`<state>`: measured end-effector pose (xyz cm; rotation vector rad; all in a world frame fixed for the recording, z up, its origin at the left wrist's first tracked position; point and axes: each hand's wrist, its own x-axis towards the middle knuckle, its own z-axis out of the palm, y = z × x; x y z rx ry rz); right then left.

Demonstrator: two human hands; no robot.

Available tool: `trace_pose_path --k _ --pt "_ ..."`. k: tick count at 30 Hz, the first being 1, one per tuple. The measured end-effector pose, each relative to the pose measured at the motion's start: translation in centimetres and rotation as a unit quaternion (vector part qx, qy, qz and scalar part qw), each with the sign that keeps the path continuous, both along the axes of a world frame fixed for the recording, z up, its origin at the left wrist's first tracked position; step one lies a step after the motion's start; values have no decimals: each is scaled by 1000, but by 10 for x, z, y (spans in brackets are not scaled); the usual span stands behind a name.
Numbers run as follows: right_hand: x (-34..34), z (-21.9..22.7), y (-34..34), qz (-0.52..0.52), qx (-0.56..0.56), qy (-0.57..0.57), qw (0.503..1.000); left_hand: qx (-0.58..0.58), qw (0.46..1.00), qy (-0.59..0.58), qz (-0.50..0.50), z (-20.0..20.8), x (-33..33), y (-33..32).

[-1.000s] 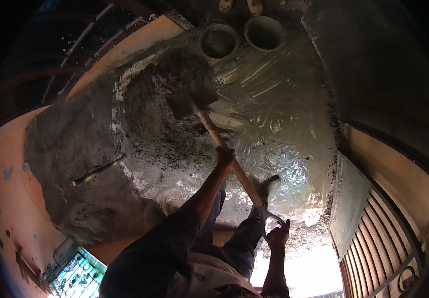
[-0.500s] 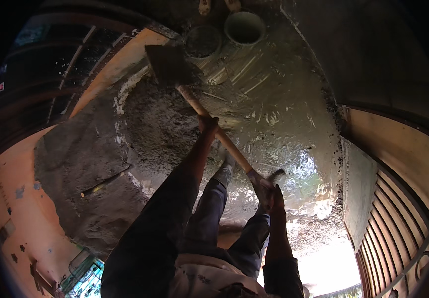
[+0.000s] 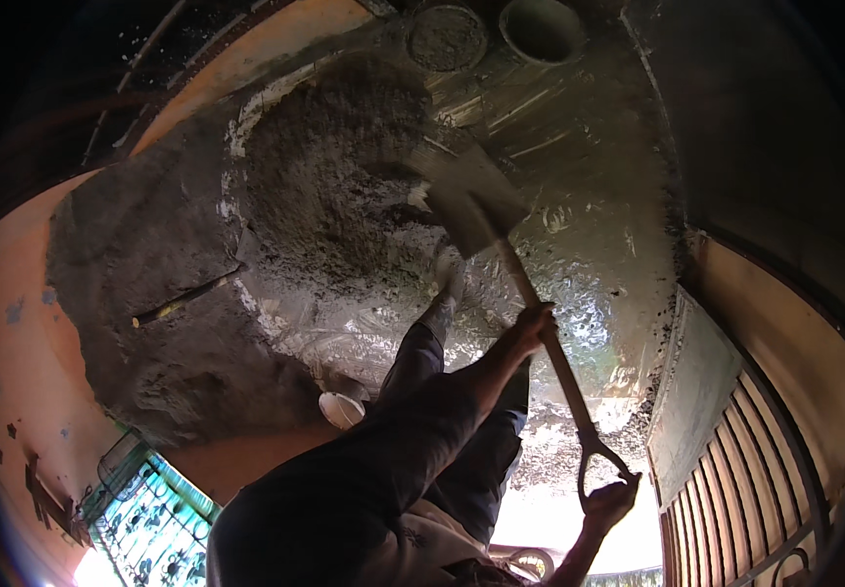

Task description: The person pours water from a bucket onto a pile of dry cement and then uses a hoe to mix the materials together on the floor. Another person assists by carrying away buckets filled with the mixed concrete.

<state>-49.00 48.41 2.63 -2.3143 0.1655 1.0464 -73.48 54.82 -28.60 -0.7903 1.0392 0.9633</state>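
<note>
A square-bladed shovel point(image 3: 561, 367) slants across the view, its flat metal blade point(image 3: 471, 201) over the wet grey floor at the right edge of a dark mortar heap point(image 3: 334, 157). Little or nothing shows on the blade. My left hand point(image 3: 537, 326) is wrapped round the middle of the wooden shaft. Lower and further right, my right hand point(image 3: 611, 497) holds the D-shaped grip at the shaft's end. One of my feet point(image 3: 450, 274) stands beside the heap, below the blade.
Two round buckets stand at the far side: a filled one point(image 3: 447, 37) and a darker one point(image 3: 542, 29). A short stick point(image 3: 185, 295) lies left of the heap. A white container point(image 3: 342, 409) is near my legs. Barred gate point(image 3: 735, 460) at right; peeling orange wall point(image 3: 26, 333) at left.
The shovel blade has swung from the far left of the heap to the right and nearer me. Both hands have moved right with it, the right one also lower.
</note>
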Motion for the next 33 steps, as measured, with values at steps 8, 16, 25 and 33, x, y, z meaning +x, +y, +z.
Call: trace_pose_path --k 8,16,25,33 --pt "-74 -79 117 686 117 -234 679 252 957 82 120 -106 -98 1" --pt "-184 -198 111 400 9 53 915 7 990 109 87 -127 -268 -3" --pt "-65 -185 -7 253 -20 -14 967 -130 982 136 22 -80 -155 -61" --pt "-38 -99 -87 145 -65 40 986 -122 956 261 -55 13 -119 -80"
